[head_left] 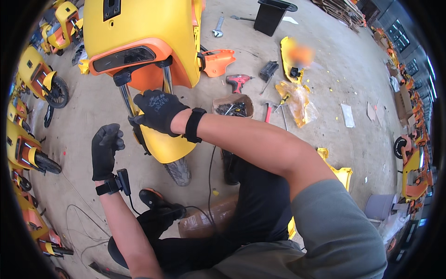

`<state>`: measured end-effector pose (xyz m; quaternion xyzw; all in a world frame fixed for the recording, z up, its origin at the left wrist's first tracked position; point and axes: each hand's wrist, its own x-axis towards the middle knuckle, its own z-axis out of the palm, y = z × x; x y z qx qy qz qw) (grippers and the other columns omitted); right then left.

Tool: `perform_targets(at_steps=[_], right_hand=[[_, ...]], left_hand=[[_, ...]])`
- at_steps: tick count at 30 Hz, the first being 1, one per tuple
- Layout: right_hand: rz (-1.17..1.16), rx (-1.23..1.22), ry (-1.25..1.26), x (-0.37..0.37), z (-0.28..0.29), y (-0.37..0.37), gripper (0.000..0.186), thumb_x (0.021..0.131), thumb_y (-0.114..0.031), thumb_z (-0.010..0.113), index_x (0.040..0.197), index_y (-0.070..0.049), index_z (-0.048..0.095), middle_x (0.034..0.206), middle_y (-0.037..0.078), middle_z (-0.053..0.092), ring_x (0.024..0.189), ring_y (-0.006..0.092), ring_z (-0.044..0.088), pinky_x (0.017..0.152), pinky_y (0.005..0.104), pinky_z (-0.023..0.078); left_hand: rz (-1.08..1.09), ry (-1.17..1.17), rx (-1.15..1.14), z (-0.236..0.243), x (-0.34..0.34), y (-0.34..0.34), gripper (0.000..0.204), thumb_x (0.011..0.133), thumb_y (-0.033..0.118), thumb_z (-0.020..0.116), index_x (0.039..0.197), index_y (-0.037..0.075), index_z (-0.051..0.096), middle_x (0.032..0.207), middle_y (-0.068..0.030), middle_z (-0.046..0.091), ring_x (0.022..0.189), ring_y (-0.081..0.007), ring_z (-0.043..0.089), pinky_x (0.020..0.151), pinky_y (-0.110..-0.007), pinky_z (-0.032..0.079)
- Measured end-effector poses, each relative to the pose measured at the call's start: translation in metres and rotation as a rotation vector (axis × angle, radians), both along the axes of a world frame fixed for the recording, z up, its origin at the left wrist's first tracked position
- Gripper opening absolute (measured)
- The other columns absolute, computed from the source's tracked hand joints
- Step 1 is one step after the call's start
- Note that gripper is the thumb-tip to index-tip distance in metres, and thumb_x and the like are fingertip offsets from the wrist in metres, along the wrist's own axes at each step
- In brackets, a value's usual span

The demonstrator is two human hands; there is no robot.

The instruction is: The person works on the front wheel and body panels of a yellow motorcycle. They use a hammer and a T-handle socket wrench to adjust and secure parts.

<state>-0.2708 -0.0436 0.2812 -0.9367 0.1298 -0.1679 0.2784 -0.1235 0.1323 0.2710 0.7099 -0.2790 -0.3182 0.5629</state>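
In front of me stands a yellow and orange scooter [144,28] with silver front fork legs [167,79], a yellow front fender [168,143] and a black tyre [178,172]. My right hand [160,111], in a black glove, reaches across to the fork just above the fender. Its fingers are bent closed beside the left fork leg, and what they grip is hidden. My left hand [105,148], also gloved in black, hovers left of the fender, apart from it. Those fingers curl inward; anything inside them is out of sight.
Right of the scooter lie a red power drill [239,83], a box of screws [233,106], an adjustable wrench [218,28], a red-handled hammer [268,112] and yellow panels [293,56]. A black bin [272,17] stands behind. Cables trail near my feet. More scooters [42,83] line the left side.
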Motion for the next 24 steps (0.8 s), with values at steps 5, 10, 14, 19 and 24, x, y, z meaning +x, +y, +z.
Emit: perform_targets(at_steps=[5, 10, 14, 19, 24], right_hand=[[0.188, 0.208, -0.151, -0.003, 0.021, 0.013, 0.026, 0.08, -0.026, 0.061, 0.092, -0.004, 0.055, 0.092, 0.017, 0.061, 0.089, 0.0335, 0.059, 0.077, 0.039, 0.045], [0.205, 0.355, -0.208, -0.016, 0.031, 0.004, 0.02, 0.08, -0.022, 0.059, 0.089, -0.004, 0.057, 0.086, 0.018, 0.061, 0.087, 0.0336, 0.059, 0.075, 0.0405, 0.046], [0.16, 0.077, -0.319, -0.033, 0.028, -0.027, 0.013, 0.078, -0.017, 0.057, 0.084, -0.005, 0.058, 0.083, 0.016, 0.061, 0.081, 0.0324, 0.059, 0.071, 0.0395, 0.046], [-0.061, 0.01, 0.123, -0.094, 0.011, -0.123, 0.022, 0.075, -0.017, 0.064, 0.092, -0.005, 0.057, 0.073, 0.009, 0.061, 0.066, 0.0202, 0.059, 0.064, 0.0305, 0.047], [-0.382, -0.107, 0.491, -0.15, -0.08, -0.203, 0.034, 0.075, -0.019, 0.063, 0.105, -0.004, 0.058, 0.079, 0.012, 0.064, 0.064, 0.0212, 0.065, 0.059, 0.0315, 0.052]], left_hand=[[-0.259, 0.05, -0.151, 0.038, -0.03, -0.015, 0.021, 0.09, 0.017, 0.046, 0.096, 0.0, 0.056, 0.079, -0.0015, 0.056, 0.065, -0.0081, 0.051, 0.061, -0.021, 0.042], [-0.275, 0.123, -0.204, 0.044, -0.046, -0.029, 0.022, 0.095, 0.024, 0.043, 0.095, 0.004, 0.054, 0.078, -0.0002, 0.056, 0.063, -0.0077, 0.05, 0.06, -0.021, 0.043], [-0.234, 0.304, -0.205, 0.057, -0.063, -0.047, 0.037, 0.096, 0.034, 0.041, 0.108, 0.001, 0.053, 0.089, -0.0066, 0.061, 0.072, -0.0129, 0.059, 0.067, -0.024, 0.048], [-0.26, 0.094, -0.1, 0.042, -0.043, -0.043, 0.037, 0.095, 0.031, 0.042, 0.113, 0.001, 0.052, 0.097, -0.0099, 0.062, 0.081, -0.0163, 0.062, 0.075, -0.028, 0.051], [-0.18, 0.009, 0.07, 0.017, -0.025, -0.029, 0.025, 0.091, 0.028, 0.05, 0.102, 0.006, 0.055, 0.092, -0.0039, 0.061, 0.08, -0.0132, 0.06, 0.076, -0.029, 0.049]])
